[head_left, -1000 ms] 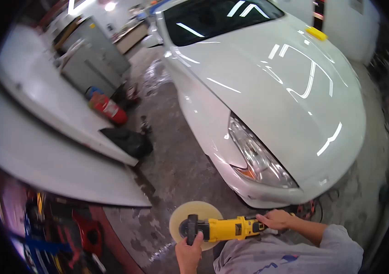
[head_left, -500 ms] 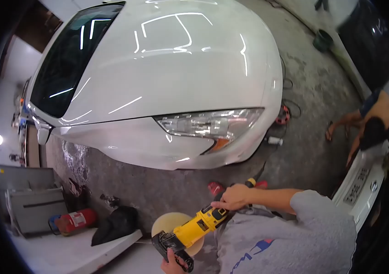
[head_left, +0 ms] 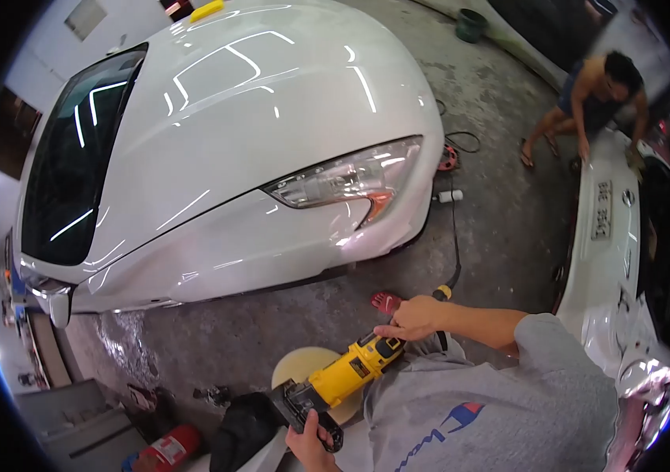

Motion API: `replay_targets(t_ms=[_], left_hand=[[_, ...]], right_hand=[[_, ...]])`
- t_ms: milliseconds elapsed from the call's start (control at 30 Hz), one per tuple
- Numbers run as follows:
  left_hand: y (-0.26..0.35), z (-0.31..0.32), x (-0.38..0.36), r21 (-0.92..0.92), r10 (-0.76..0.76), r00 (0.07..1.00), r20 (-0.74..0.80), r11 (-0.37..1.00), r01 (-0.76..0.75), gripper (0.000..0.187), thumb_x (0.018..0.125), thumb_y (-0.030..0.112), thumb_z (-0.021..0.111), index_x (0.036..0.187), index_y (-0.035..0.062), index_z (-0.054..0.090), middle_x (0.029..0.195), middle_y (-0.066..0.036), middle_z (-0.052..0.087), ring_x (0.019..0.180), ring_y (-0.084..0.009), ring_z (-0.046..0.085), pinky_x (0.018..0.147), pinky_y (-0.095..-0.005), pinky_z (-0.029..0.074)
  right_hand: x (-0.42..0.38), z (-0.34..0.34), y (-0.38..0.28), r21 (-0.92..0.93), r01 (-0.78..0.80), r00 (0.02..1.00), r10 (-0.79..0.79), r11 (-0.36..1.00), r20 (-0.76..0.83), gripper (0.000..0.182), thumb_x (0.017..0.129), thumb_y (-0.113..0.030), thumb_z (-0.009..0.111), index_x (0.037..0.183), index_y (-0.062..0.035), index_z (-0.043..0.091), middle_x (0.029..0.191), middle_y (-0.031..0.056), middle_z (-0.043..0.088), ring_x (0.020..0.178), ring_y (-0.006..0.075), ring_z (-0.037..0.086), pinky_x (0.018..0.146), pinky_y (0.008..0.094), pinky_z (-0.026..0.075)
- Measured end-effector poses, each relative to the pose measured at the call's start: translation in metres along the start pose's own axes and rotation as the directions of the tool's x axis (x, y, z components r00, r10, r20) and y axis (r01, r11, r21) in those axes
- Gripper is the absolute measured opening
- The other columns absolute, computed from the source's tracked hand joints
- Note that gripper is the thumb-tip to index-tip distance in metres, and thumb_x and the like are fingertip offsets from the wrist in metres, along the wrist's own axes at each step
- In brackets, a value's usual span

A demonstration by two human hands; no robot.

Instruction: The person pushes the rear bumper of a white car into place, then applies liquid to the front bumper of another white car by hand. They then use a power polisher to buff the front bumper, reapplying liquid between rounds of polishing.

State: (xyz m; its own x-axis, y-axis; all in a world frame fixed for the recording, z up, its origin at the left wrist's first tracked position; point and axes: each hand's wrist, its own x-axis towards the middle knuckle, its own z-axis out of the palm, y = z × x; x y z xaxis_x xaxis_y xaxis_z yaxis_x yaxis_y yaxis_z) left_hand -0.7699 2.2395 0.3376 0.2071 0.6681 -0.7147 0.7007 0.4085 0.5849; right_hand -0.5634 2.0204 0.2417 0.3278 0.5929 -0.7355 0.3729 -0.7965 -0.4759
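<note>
A yellow and black power polisher (head_left: 346, 376) with a round cream pad (head_left: 303, 363) lies across the front of my grey shirt (head_left: 500, 393). My right hand (head_left: 415, 316) is wrapped round its rear end, near the cord. On its front black handle, my left hand (head_left: 313, 442) has its fingers closed. The pad, partly hidden behind the tool body, faces away from me. Beyond the tool stands a white car (head_left: 272, 149), with its clear headlight (head_left: 343, 177) towards me. The pad is apart from the car.
A cord (head_left: 454, 236) runs over the wet concrete floor (head_left: 500, 259). A white bottle (head_left: 450, 196) lies near the bumper. At the right, another person (head_left: 598, 90) bends over a second white car (head_left: 598, 275). A black bag (head_left: 244, 433) and red cylinder (head_left: 169, 450) are at the lower left.
The view has turned and shifted, so the car appears lower and further left. The other person now shows more upright, with the head raised. Both my hands still hold the polisher.
</note>
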Motion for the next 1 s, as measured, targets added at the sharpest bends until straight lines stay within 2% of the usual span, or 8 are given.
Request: replay_targets(t_ms=[133,167,333,400,700,800,900,1000], left_hand=[[-0.021,-0.057,0.056,-0.116,0.112,0.964,0.241,0.990,-0.086,0.022,0.080,0.015,0.073,0.081,-0.0001,0.057,0.054,-0.006,0.051,0.042,-0.0157,0.049,0.038,-0.0317,0.039],[-0.014,-0.063,0.057,-0.198,0.114,0.961,0.253,0.978,-0.064,0.019,0.078,0.001,0.069,0.082,0.0035,0.050,0.054,-0.002,0.045,0.039,-0.0113,0.041,0.032,-0.0265,0.030],[-0.012,-0.114,0.097,-0.174,0.154,0.892,0.426,0.981,-0.086,0.020,0.072,0.005,0.071,0.081,0.0045,0.053,0.053,-0.003,0.048,0.041,-0.0155,0.047,0.037,-0.0299,0.038],[-0.003,-0.125,0.093,-0.094,0.187,0.904,0.386,0.982,-0.163,0.011,0.082,0.001,0.063,0.081,0.0046,0.053,0.052,0.001,0.043,0.037,-0.0097,0.039,0.034,-0.0244,0.031],[-0.006,-0.162,0.085,0.048,0.185,0.948,0.258,0.978,-0.204,0.009,0.077,-0.001,0.061,0.080,0.0004,0.053,0.055,-0.001,0.047,0.039,-0.0114,0.042,0.036,-0.0259,0.032],[-0.005,-0.172,0.075,0.032,0.144,0.960,0.239,0.987,-0.156,0.009,0.077,-0.001,0.061,0.083,-0.0011,0.054,0.055,-0.002,0.047,0.039,-0.0118,0.043,0.035,-0.0256,0.032],[-0.003,-0.183,0.069,0.119,0.211,0.959,0.188,0.965,-0.236,0.006,0.077,-0.001,0.060,0.080,-0.0013,0.055,0.055,-0.003,0.049,0.039,-0.0124,0.045,0.035,-0.0258,0.033],[-0.002,-0.186,0.059,0.217,0.271,0.954,0.131,0.931,-0.294,0.006,0.076,-0.001,0.061,0.073,-0.0003,0.055,0.054,-0.004,0.050,0.039,-0.0127,0.045,0.035,-0.0261,0.033]], right_hand=[[-0.027,0.021,-0.048,0.072,-0.102,0.981,0.112,0.992,-0.160,0.084,0.091,-0.072,0.019,0.087,-0.0082,0.074,0.086,0.0164,0.070,0.084,0.0355,0.067,0.078,0.0442,0.053],[-0.036,0.029,-0.062,0.051,-0.124,0.962,0.133,0.991,-0.240,0.083,0.091,-0.072,0.021,0.086,-0.0089,0.074,0.083,0.0154,0.070,0.082,0.0343,0.067,0.077,0.0439,0.053],[-0.034,0.073,-0.105,0.069,-0.176,0.920,0.189,0.982,-0.343,0.080,0.090,-0.073,0.026,0.091,-0.0095,0.075,0.082,0.0167,0.069,0.081,0.0347,0.068,0.077,0.0438,0.053],[-0.034,0.081,-0.123,0.182,-0.171,0.912,0.225,0.968,-0.343,0.079,0.090,-0.072,0.028,0.091,-0.0081,0.074,0.083,0.0177,0.069,0.083,0.0360,0.067,0.078,0.0448,0.053],[-0.014,0.124,-0.140,0.290,-0.105,0.971,0.161,0.951,-0.176,0.081,0.090,-0.073,0.028,0.093,-0.0063,0.073,0.085,0.0182,0.069,0.085,0.0359,0.067,0.079,0.0452,0.052],[-0.009,0.131,-0.144,0.325,-0.022,0.974,0.094,0.946,-0.206,0.084,0.089,-0.074,0.025,0.098,-0.0058,0.073,0.093,0.0192,0.069,0.093,0.0359,0.066,0.083,0.0458,0.051],[0.018,0.137,-0.140,0.325,0.022,0.999,-0.030,0.945,0.018,0.082,0.091,-0.073,0.019,0.115,-0.0115,0.068,0.104,0.0187,0.068,0.102,0.0388,0.062,0.089,0.0463,0.048],[0.046,0.151,-0.141,0.337,0.122,0.991,-0.132,0.933,0.005,0.083,0.090,-0.074,0.017,0.120,-0.0123,0.065,0.109,0.0189,0.066,0.106,0.0379,0.061,0.092,0.0463,0.047]])
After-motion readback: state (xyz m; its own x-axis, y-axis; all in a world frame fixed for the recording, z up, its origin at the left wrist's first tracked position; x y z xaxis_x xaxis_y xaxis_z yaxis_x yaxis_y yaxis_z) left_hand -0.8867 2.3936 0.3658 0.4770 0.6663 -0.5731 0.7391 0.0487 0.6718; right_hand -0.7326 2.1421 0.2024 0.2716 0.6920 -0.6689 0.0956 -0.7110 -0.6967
